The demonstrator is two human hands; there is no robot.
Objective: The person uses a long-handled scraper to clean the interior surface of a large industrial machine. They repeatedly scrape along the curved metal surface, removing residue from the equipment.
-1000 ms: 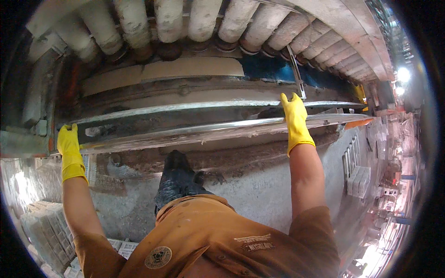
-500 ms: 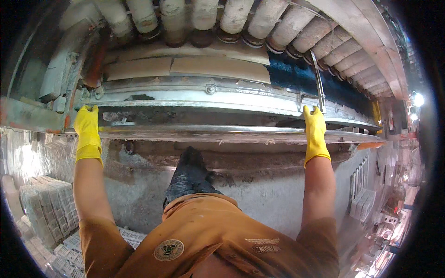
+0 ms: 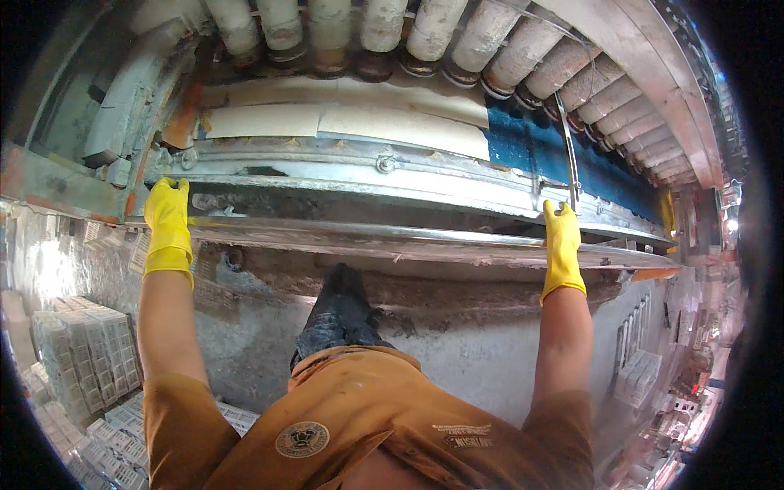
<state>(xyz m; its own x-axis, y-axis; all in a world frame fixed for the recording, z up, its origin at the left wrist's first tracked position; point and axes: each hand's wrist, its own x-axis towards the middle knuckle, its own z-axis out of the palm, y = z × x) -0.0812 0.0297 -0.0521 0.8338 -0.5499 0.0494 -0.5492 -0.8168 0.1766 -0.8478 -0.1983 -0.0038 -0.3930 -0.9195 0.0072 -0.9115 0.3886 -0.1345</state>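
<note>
A long grey metal bar (image 3: 327, 178) with a bolted fitting on it runs across in front of me. My left hand (image 3: 169, 216), in a yellow rubber glove, is closed on the bar's near edge at its left end. Toward the right end, my right hand (image 3: 562, 245), gloved alike, has its fingers curled over the same edge. A thin upright metal strip (image 3: 570, 155) stands just beyond my right fingers. Both wrists pass over a shiny metal rail (image 3: 367, 231), with a dark gap between it and the bar. The fingertips' undersides are hidden.
Beyond the bar lie pale cardboard-like sheets (image 3: 400, 131) and a dark blue surface (image 3: 523, 135). A row of dusty rollers (image 3: 384, 28) curves along the back. Stacked white slotted blocks (image 3: 86, 351) stand at the lower left. My leg (image 3: 339, 306) is close to the rail.
The view has shifted slightly, so the whole scene sits a little further right. Both hands keep their places on the bar.
</note>
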